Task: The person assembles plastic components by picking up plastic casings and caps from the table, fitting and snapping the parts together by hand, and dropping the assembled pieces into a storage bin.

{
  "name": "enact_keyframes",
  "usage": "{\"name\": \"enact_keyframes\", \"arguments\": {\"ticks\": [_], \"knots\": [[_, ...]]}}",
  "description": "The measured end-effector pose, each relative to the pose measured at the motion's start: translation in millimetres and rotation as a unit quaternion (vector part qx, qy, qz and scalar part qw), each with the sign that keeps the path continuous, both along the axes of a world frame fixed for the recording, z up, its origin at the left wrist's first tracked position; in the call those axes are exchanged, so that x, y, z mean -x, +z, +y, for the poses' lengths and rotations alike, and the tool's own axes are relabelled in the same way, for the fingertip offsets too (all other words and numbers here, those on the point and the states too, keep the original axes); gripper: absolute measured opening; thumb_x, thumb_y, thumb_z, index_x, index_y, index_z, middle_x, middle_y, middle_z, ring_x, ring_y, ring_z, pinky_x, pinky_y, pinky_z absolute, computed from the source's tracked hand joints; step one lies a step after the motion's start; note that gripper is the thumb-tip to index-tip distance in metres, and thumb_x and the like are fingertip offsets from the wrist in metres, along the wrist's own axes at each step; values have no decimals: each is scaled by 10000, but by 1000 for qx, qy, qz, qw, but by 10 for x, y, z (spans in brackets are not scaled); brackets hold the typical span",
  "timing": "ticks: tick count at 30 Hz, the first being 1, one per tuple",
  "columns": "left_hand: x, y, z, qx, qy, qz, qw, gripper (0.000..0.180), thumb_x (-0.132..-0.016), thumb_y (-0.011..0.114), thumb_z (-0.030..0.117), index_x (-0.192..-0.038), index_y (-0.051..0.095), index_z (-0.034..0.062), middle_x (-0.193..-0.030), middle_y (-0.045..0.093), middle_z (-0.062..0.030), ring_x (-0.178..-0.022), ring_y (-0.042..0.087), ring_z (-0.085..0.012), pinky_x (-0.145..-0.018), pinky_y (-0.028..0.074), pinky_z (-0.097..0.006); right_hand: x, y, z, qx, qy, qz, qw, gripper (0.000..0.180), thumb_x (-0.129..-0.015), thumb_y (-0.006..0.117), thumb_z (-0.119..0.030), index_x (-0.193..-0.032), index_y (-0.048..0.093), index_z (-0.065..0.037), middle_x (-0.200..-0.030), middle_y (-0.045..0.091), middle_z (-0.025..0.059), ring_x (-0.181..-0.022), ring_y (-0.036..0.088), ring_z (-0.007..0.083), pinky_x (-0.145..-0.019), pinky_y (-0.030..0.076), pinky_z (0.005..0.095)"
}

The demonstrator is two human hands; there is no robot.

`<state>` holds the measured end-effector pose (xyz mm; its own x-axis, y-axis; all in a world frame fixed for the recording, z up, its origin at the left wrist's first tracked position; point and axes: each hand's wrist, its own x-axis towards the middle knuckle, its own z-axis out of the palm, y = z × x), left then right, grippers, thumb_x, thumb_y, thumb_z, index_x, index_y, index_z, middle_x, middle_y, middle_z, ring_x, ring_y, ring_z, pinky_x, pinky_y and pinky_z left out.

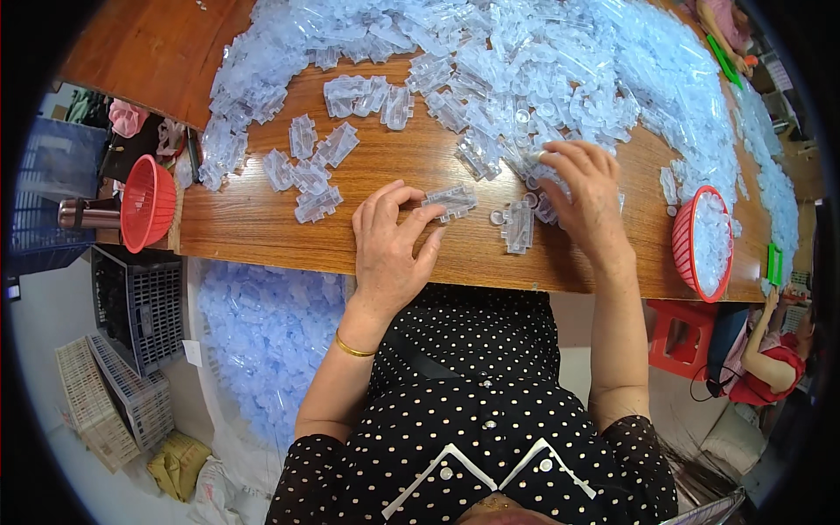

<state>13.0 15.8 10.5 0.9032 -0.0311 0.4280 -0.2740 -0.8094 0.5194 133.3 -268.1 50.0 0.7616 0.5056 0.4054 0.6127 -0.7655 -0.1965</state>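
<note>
My left hand, with a gold bangle at the wrist, rests on the table near its front edge. Its curled fingers grip the left end of a clear plastic case, a ribbed oblong piece lying flat. To the right, my right hand bends over several loose clear parts, thumb and fingers drawn together; what they hold, if anything, cannot be made out. Between the hands stands another clear case, close to a small round clear disc. More clear pieces lie just beyond, partly overlapping.
A big heap of clear plastic pieces covers the table's far side. Several cases lie loose at left. A red basket stands left; another red basket, filled, stands right. A bag of bluish pieces sits below. Another person works at far right.
</note>
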Motion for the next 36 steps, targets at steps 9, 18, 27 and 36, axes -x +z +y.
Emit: {"name": "enact_keyframes", "arguments": {"ticks": [9, 18, 27, 36], "knots": [[-24, 19, -33, 18, 19, 28, 999, 685, -892, 895, 253, -1513, 640, 114, -1519, 645, -91, -1492, 545, -341, -1264, 373, -533, -160, -118, -135, -18, -20, -23, 999, 287, -923, 860, -124, -1204, 799, -137, -1275, 787, 47, -1266, 687, 289, -1162, 433, 482], [-31, -56, 2, -27, 17, 26, 999, 572, -972, 809, 176, -1514, 641, 101, -1498, 679, -78, -1489, 555, -334, -1303, 332, -561, 149, 10, 523, -15, 179, 37, 983, 274, -911, 870, -186, -1178, 808, -168, -1251, 782, 16, -1286, 674, 255, -1249, 401, 533], [-21, -73, -23, 43, 64, -29, 997, 360, -1010, 773, 183, -1358, 718, 106, -1217, 697, -98, -1172, 650, -314, -1043, 460, -465, 390, -130, 853, -6, 111, -2, 994, 161, -869, 882, -233, -932, 759, -149, -974, 719, 11, -1113, 679, 231, -1221, 378, 525], [-22, 8, -16, -28, 12, 27, 999, 414, -1080, 698, 386, -1358, 720, 80, -1461, 668, -114, -1380, 579, -337, -1174, 386, -511, 388, -148, 887, -93, 180, 59, 977, 203, -926, 786, -135, -1128, 804, -143, -1052, 787, 42, -1158, 708, 265, -1145, 443, 523]]}}
